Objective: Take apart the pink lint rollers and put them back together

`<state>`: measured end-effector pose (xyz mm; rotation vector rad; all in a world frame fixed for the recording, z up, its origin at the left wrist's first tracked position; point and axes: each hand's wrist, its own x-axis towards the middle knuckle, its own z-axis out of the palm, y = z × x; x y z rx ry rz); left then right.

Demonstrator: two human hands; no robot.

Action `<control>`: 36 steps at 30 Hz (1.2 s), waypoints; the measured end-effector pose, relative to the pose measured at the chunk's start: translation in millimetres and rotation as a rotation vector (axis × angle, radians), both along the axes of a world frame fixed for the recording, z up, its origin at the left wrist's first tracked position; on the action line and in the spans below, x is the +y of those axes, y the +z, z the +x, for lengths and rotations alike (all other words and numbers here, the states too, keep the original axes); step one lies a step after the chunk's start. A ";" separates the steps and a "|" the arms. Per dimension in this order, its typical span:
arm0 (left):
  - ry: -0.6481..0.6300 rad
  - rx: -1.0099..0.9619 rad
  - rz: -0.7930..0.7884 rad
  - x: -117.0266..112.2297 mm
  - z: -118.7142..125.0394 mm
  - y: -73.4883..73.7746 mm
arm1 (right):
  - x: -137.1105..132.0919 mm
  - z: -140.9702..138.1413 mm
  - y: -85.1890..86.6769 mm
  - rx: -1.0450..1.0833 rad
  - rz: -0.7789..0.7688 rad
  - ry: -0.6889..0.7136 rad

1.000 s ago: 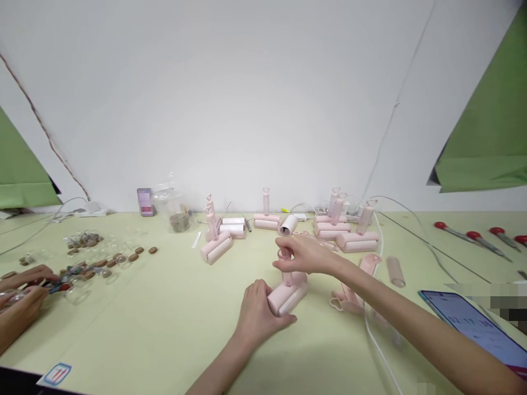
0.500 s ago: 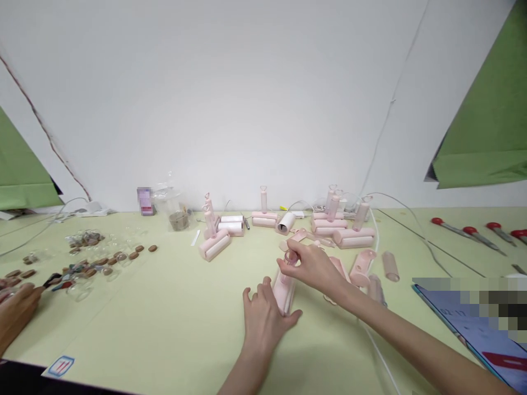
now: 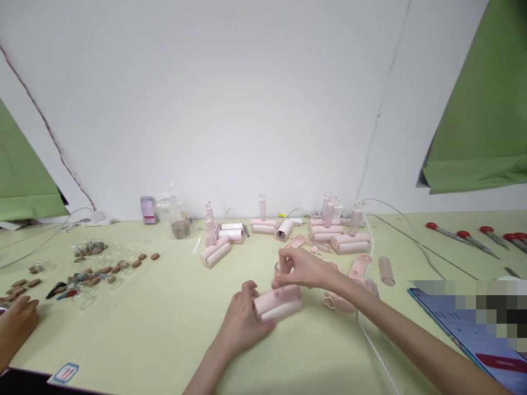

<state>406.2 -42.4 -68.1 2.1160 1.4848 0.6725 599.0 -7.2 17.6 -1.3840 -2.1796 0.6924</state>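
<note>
A pink casing with a paler roll along its side (image 3: 282, 303) lies tilted on the table in front of me. My left hand (image 3: 246, 315) is closed round its left end, thumb along the near side. Above the casing, my right hand (image 3: 300, 269) pinches the loop-topped end of a small pink handle (image 3: 278, 270). The handle's lower part meets the casing's upper side, partly hidden by my fingers. Right of my hands lie loose pink parts, among them a heart-shaped loop (image 3: 328, 302), a flat pink piece (image 3: 360, 266) and a clear pinkish tube (image 3: 386, 270).
Several similar pink rollers with upright handles (image 3: 216, 251) stand along the wall. Left are cork pieces (image 3: 142, 257), clear domes and another person's hand (image 3: 20, 323). Red-handled tools (image 3: 465, 235) and a tablet (image 3: 453, 323) are at right. A white cable (image 3: 376, 351) crosses the table.
The casing has turned from pointing away from me to lying nearly crosswise. My left hand has shifted left and now grips its end. My right hand still pinches the handle, slightly further left.
</note>
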 end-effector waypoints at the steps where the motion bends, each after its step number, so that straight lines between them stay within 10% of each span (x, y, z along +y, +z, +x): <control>1: -0.036 -0.025 -0.040 1.0 -8.3 2.0 | -1.1 6.5 -0.6 0.110 -0.086 0.042; 6: -0.081 -0.236 -0.061 7.9 -21.6 26.5 | -6.6 37.1 0.9 0.693 -0.254 0.076; 12: -0.301 -0.742 -0.047 21.6 36.9 52.6 | -6.1 17.9 5.4 0.971 -0.299 0.178; 25: -0.104 -0.900 -0.240 35.8 68.9 31.4 | -11.2 -22.0 0.0 0.720 -0.110 0.353; 36: -0.187 -0.906 -0.292 32.0 64.7 34.6 | -17.1 -21.0 -15.0 0.713 -0.043 0.340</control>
